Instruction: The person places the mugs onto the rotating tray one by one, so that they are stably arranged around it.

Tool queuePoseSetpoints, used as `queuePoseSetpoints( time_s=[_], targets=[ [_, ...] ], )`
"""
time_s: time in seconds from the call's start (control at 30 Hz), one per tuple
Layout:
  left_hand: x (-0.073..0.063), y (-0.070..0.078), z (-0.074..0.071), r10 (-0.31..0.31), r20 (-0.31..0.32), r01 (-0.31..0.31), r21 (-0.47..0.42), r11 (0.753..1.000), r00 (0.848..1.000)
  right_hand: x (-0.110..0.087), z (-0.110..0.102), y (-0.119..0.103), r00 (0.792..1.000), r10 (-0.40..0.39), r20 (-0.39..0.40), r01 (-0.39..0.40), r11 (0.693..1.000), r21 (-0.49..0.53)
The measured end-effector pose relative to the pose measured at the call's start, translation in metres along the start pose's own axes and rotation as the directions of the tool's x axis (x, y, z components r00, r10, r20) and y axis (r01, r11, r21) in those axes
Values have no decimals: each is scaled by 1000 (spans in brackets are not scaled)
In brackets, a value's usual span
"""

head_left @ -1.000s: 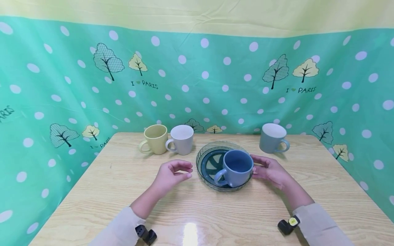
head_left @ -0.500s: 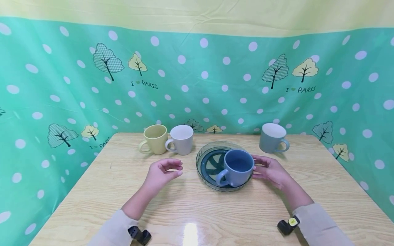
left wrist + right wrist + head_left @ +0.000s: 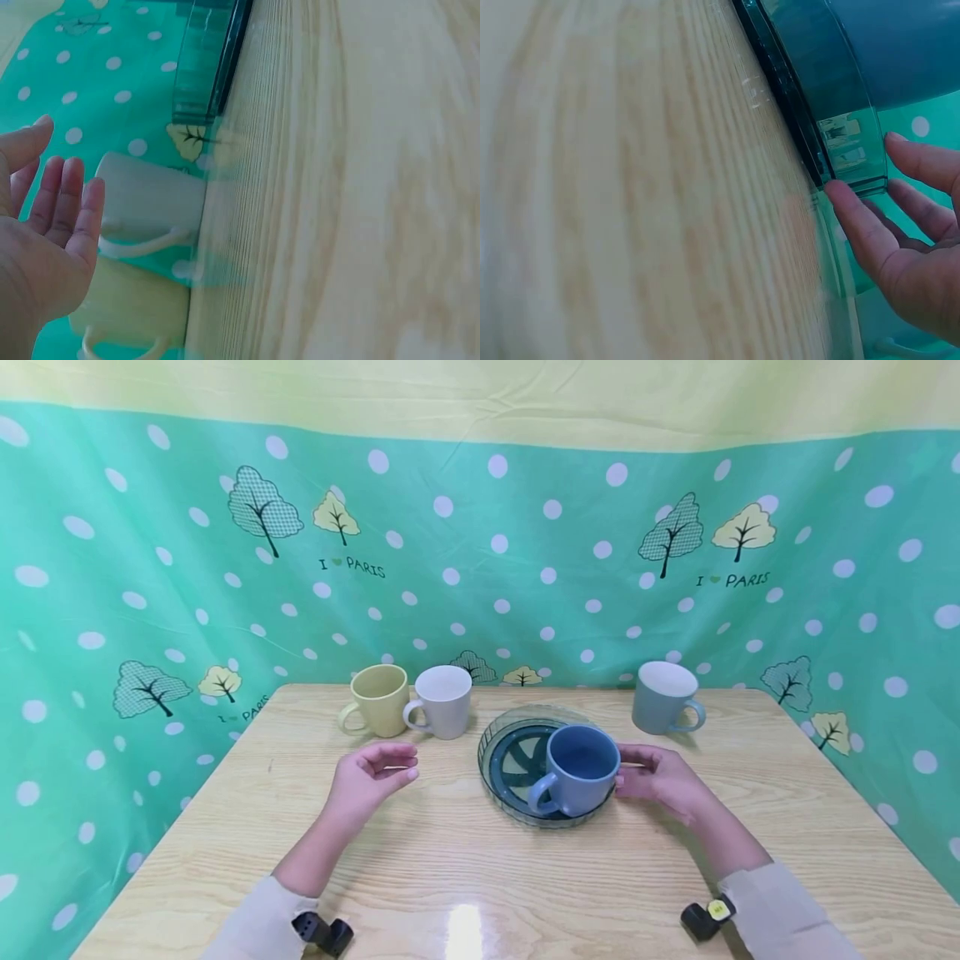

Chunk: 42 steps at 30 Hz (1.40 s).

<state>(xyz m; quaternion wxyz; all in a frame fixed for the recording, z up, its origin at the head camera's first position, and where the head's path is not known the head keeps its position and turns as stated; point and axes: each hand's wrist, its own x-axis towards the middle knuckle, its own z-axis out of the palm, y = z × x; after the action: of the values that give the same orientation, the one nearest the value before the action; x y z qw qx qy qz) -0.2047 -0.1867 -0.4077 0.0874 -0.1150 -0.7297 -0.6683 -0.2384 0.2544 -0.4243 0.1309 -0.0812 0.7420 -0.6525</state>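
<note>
A blue mug (image 3: 582,768) stands in the right part of a round, dark-tinted clear glass dish (image 3: 495,785), its handle pointing to the front left. My right hand (image 3: 660,781) is at the dish's right side, fingers loosely bent, fingertips right at the glass wall. The right wrist view shows that dish wall (image 3: 855,142) with the fingers spread beside it, not wrapped round anything. To the left, my left hand (image 3: 367,785) holds nothing, its fingers relaxed. It is nearest to a white mug (image 3: 444,706) and a pale yellow mug (image 3: 382,703), both standing behind it.
A grey-blue mug (image 3: 660,702) with a white inside stands at the back right, handle to the right. The wooden table (image 3: 420,877) ends at the back against a green dotted curtain (image 3: 495,577).
My left hand has moved left, away from the dish, and now is in front of the yellow mug. The right hand has hardly moved; the blue mug and dish stay in place.
</note>
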Motion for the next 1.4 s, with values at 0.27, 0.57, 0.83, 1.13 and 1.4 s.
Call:
queuePoseSetpoints(
  time_s=[0.27, 0.57, 0.83, 1.13, 1.4],
  targets=[
    [-1, -2, -10, 12, -31, -11, 5, 1000, 999, -1, 0, -2, 1000, 8, 12, -8, 1000, -18],
    [-5, -4, -21, 43, -13, -43, -26, 999, 999, 0, 1, 2, 1000, 21, 4, -21, 1000, -12],
    [-5, -2, -28, 43, -19, -43, 4, 999, 999, 1, 1, 2, 1000, 24, -2, -24, 1000, -17],
    [-4, 0, -35, 17, -81, -12, 72, 997, 997, 1, 1, 2, 1000, 18, -1, -18, 1000, -11],
    [-4, 2, -43, -2, -126, 14, 97, 995, 992, 1, 0, 3, 1000, 21, -4, -21, 1000, -17]
  ],
)
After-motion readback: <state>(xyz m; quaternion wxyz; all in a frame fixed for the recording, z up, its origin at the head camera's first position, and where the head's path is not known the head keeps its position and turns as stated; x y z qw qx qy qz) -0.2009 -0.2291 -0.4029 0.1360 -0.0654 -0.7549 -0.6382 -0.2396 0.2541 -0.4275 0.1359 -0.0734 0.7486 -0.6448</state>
